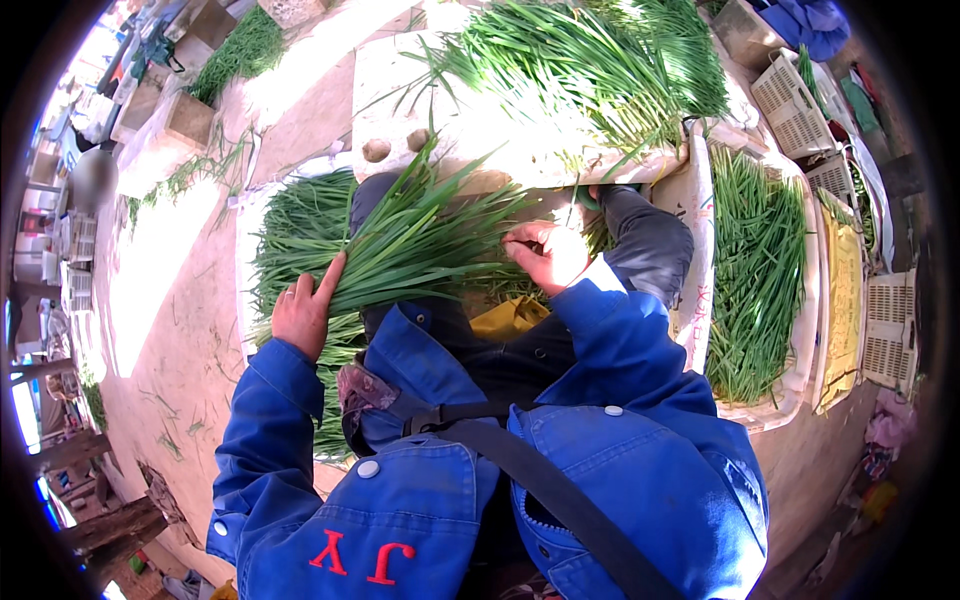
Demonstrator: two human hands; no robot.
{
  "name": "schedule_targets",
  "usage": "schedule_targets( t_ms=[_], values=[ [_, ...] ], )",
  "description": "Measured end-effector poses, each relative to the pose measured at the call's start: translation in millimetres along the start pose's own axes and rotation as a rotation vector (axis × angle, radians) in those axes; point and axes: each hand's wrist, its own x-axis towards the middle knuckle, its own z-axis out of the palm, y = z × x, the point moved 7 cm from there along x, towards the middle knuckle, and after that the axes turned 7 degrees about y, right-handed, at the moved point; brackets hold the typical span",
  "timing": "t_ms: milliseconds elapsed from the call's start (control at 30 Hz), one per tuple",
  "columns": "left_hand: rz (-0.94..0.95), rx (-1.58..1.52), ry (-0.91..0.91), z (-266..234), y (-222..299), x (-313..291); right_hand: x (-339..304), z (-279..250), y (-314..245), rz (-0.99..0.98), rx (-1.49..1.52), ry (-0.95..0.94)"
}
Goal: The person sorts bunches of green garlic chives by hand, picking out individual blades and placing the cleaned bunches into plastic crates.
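Note:
A loose bunch of long green garlic chives lies across my lap, leaf tips toward the left and stem ends toward the right. My left hand is closed on the leafy end, its index finger stretched along the blades. At the stem ends my right hand pinches thumb and fingertips together; whatever is between them is too small to make out. Under the bunch and beside my left leg, a white-lined crate holds more chives. A yellow cloth or bag shows between my legs.
Ahead stands a pale block-like board with round holes and a big heap of chives. To the right is a white-lined crate full of chives. Plastic baskets stand farther right; foam boxes are at far left.

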Motion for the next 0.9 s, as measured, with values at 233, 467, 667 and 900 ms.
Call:
schedule_targets(
  t_ms=[233,467,667,900],
  values=[
    [-0.001,0.011,0.006,3,-2,-2,-27,11,-37,0.184,0.217,-0.471],
    [-0.009,-0.019,-0.006,5,-2,-1,-32,30,-29,0.114,0.376,-0.209],
    [-0.038,-0.142,-0.026,9,-4,-3,-29,0,-18,0.378,0.797,0.012],
    [-0.032,-0.126,-0.004,6,-3,-3,-44,-3,-16,0.123,0.414,-0.281]
  ],
)
